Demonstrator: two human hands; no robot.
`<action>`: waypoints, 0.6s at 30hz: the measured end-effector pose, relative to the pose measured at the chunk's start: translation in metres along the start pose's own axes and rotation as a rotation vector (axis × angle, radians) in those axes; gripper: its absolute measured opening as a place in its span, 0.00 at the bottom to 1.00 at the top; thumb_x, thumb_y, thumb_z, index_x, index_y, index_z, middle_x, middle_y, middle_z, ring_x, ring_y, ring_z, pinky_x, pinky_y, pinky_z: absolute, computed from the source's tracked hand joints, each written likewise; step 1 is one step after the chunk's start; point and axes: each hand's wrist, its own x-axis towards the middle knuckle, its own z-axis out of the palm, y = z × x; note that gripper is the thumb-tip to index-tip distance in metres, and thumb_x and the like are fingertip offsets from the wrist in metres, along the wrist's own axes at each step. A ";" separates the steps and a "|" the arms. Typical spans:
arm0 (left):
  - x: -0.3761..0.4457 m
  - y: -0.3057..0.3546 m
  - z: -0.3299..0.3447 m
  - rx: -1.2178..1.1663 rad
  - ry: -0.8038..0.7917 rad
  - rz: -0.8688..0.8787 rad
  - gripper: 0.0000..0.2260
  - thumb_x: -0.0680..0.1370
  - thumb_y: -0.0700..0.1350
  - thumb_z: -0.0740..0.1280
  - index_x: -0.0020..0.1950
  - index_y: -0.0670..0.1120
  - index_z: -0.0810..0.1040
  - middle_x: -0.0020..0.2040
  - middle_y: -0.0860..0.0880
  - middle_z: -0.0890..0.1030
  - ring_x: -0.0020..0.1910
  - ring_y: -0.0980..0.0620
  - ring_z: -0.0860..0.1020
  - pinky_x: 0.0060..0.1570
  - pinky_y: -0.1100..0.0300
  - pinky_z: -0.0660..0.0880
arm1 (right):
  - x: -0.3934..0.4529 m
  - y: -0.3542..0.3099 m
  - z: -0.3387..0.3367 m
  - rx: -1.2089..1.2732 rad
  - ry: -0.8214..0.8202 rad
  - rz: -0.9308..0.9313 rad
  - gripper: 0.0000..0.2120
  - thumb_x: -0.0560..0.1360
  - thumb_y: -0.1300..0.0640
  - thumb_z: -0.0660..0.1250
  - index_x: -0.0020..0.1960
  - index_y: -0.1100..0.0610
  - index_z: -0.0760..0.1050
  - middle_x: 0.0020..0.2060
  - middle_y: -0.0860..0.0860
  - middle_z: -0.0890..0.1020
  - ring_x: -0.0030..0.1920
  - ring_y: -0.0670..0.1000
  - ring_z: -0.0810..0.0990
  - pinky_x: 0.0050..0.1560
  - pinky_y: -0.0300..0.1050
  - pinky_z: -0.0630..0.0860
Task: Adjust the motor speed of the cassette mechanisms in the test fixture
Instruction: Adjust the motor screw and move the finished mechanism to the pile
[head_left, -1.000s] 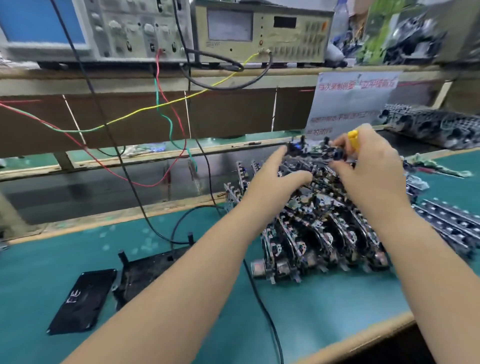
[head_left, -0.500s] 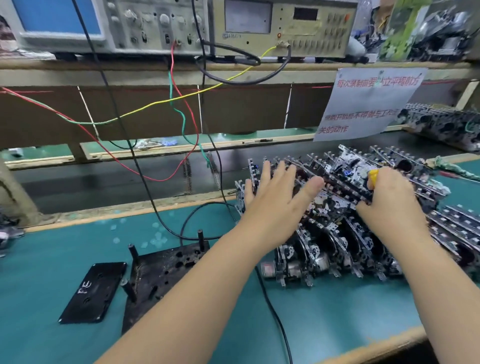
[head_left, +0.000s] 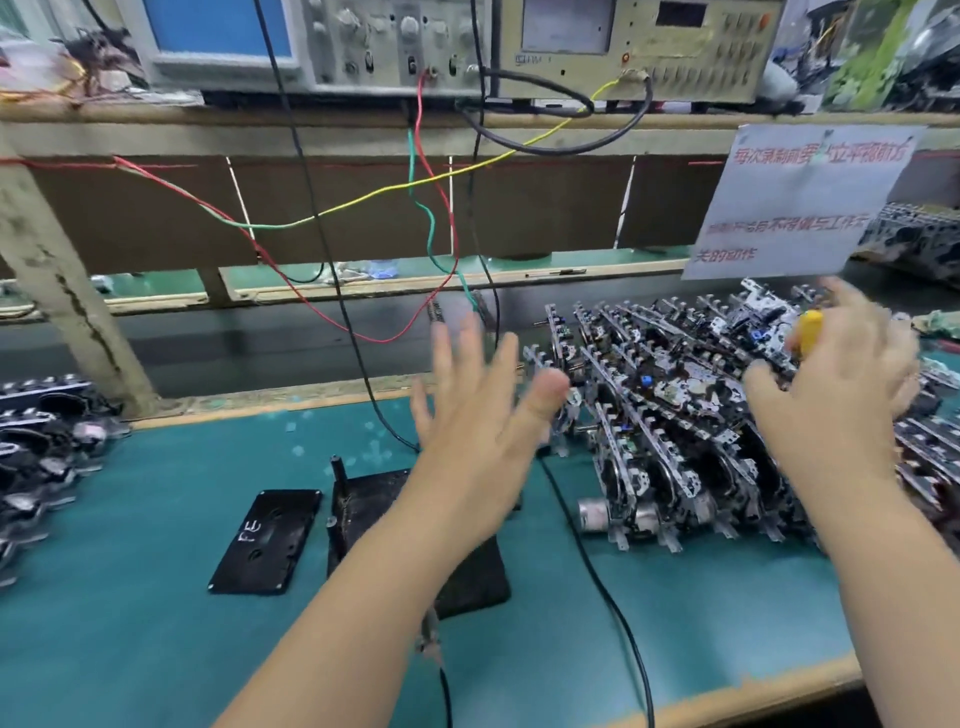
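Note:
A dense stack of metal cassette mechanisms (head_left: 675, 415) leans in rows on the green mat at the right. My left hand (head_left: 483, 415) hovers with spread, straight fingers just left of the stack, above the black test fixture (head_left: 363, 499), and holds nothing. My right hand (head_left: 836, 395) is over the stack's right side and grips a yellow-handled screwdriver (head_left: 809, 332); its index finger sticks out, and its blade is hidden. A black cassette marked "FE" (head_left: 267, 540) lies flat left of the fixture.
An oscilloscope (head_left: 311, 41) and a meter (head_left: 639, 47) stand on the shelf, with coloured wires (head_left: 363, 197) and black cables (head_left: 597, 571) hanging to the bench. More mechanisms (head_left: 36, 441) pile at the left edge. A paper notice (head_left: 800, 202) hangs at the right.
My left hand has lifted off the stack and moved left, over the fixture. My right hand has risen slightly with the screwdriver. The view has swung left.

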 end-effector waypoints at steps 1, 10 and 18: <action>-0.007 -0.007 -0.011 -0.009 0.171 0.025 0.45 0.71 0.77 0.35 0.83 0.55 0.51 0.81 0.56 0.32 0.75 0.60 0.26 0.73 0.51 0.27 | -0.010 -0.016 -0.001 0.073 0.047 -0.069 0.12 0.76 0.61 0.66 0.52 0.58 0.63 0.77 0.53 0.62 0.78 0.62 0.53 0.74 0.72 0.51; -0.117 -0.143 -0.127 0.407 0.876 -0.365 0.45 0.72 0.65 0.66 0.82 0.50 0.52 0.81 0.37 0.40 0.80 0.37 0.39 0.76 0.36 0.41 | -0.105 -0.136 0.033 0.410 -0.037 -0.470 0.13 0.74 0.58 0.67 0.51 0.60 0.64 0.81 0.54 0.56 0.79 0.66 0.49 0.67 0.78 0.56; -0.208 -0.228 -0.192 0.457 0.886 -0.811 0.60 0.57 0.77 0.70 0.81 0.56 0.47 0.81 0.37 0.44 0.79 0.32 0.45 0.74 0.30 0.50 | -0.143 -0.179 0.053 0.517 -0.321 -0.456 0.12 0.75 0.56 0.67 0.50 0.57 0.64 0.80 0.46 0.60 0.81 0.57 0.47 0.72 0.75 0.52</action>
